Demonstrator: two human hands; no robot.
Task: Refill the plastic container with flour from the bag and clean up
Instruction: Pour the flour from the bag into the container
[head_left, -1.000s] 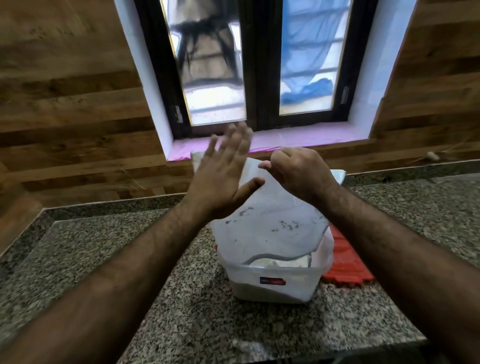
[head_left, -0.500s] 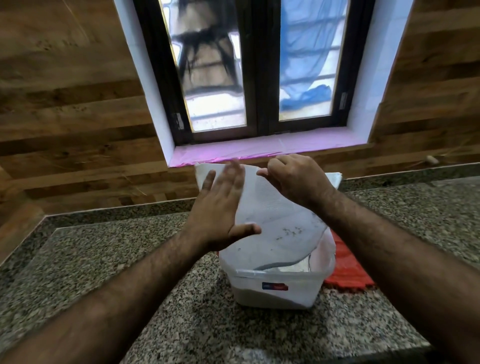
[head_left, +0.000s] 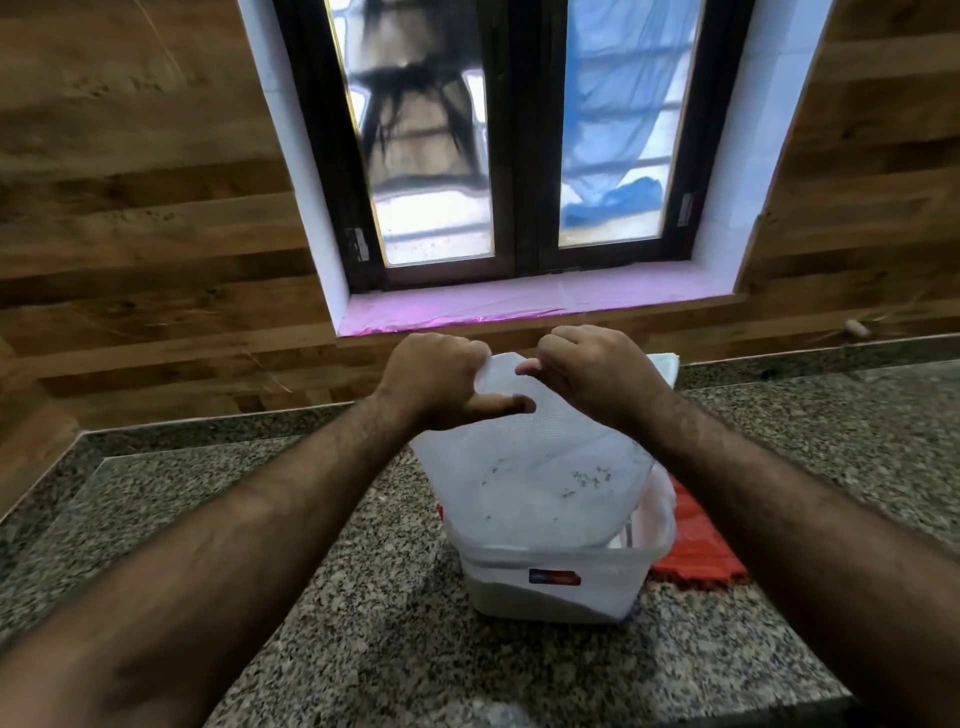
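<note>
A white flour bag (head_left: 524, 467) hangs upside down with its lower end inside a clear plastic container (head_left: 561, 587) on the granite counter. My left hand (head_left: 441, 379) grips the bag's upper left edge, fingers curled over it and thumb lying across the front. My right hand (head_left: 597, 371) grips the upper right part of the bag in a fist. Pale flour shows through the container's wall near the bottom. A small red and blue label sits on the container's front.
A red ribbed lid or mat (head_left: 696, 545) lies flat behind and right of the container. The granite counter (head_left: 363, 623) runs to a wooden wall with a window and pink sill (head_left: 519, 306). The counter's front edge is close below.
My left hand was open flat against the bag's left side; it now grips the bag's top edge. Both hands sit level at the top of the bag.
</note>
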